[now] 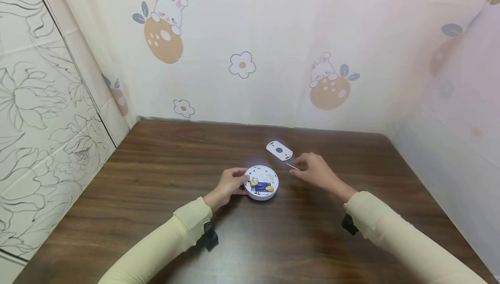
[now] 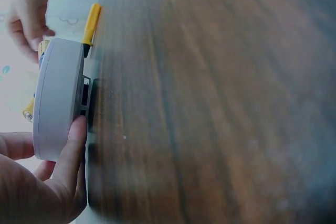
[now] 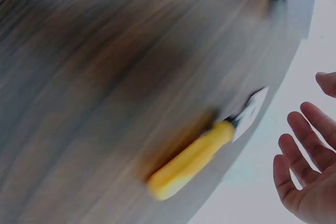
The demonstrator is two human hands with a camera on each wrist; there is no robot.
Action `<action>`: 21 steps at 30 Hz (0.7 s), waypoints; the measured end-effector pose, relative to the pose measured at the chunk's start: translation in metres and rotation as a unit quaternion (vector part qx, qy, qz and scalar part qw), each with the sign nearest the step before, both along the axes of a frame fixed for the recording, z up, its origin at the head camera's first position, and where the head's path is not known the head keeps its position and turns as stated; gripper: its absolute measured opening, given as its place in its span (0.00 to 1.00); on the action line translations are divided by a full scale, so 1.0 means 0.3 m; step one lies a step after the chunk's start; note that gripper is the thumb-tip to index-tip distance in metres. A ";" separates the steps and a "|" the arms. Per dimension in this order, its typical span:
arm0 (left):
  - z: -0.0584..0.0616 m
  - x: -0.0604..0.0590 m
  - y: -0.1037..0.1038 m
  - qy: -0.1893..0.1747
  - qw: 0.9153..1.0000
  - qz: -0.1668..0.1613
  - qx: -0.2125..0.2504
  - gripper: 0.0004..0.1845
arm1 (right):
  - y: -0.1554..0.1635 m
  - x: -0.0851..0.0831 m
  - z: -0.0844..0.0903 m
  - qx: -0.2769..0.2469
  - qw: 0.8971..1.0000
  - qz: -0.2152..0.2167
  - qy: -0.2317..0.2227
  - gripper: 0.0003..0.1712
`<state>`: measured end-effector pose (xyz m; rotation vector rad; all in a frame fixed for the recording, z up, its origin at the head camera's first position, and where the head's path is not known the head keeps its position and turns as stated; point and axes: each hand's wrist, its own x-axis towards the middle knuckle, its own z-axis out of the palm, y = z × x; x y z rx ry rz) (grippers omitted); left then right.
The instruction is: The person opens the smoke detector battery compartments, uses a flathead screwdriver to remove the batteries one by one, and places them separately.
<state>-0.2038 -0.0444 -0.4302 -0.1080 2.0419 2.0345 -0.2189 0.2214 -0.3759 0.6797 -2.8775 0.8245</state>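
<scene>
Cream sleeves (image 1: 183,227) cover my forearms at the lower left and lower right of the frame. My left hand (image 1: 229,185) is clamped on the edge of a round white housing (image 1: 257,171), just below centre, thumb above and fingers beneath. Batteries (image 1: 262,186) with yellow ends sit in its face, standing proud of it. My right hand (image 1: 316,171), right of centre, holds nothing, fingers apart, near a yellow-handled screwdriver (image 3: 191,161). Beyond lies a slotted white plate (image 1: 279,150) with a dark central disc.

Judgement: battery work is in hand; fitting or removal, I cannot tell. The next move calls for a steady left hold and a precise right pinch.

Surface: dark wood-grain tabletop (image 1: 269,240). Room: rabbit-and-flower printed hanging (image 1: 211,23) behind, floral line-drawn panel (image 1: 43,123) at far left.
</scene>
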 end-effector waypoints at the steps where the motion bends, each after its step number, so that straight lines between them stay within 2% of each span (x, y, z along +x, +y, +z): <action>1: 0.000 0.000 0.000 -0.001 1.000 0.000 0.001 0.18 | -0.016 0.003 0.006 -0.006 1.000 0.011 -0.002 0.14; 7: -0.002 0.000 0.002 0.000 1.000 -0.003 0.010 0.19 | -0.099 0.028 0.021 -0.006 0.998 0.069 0.013 0.12; 13: -0.001 0.001 0.001 0.000 1.000 -0.004 0.007 0.18 | -0.154 0.059 0.015 -0.017 0.994 0.107 -0.012 0.14; 21: 0.001 0.001 -0.001 0.003 1.000 -0.008 -0.003 0.18 | -0.203 0.094 0.001 0.070 0.991 0.115 0.025 0.14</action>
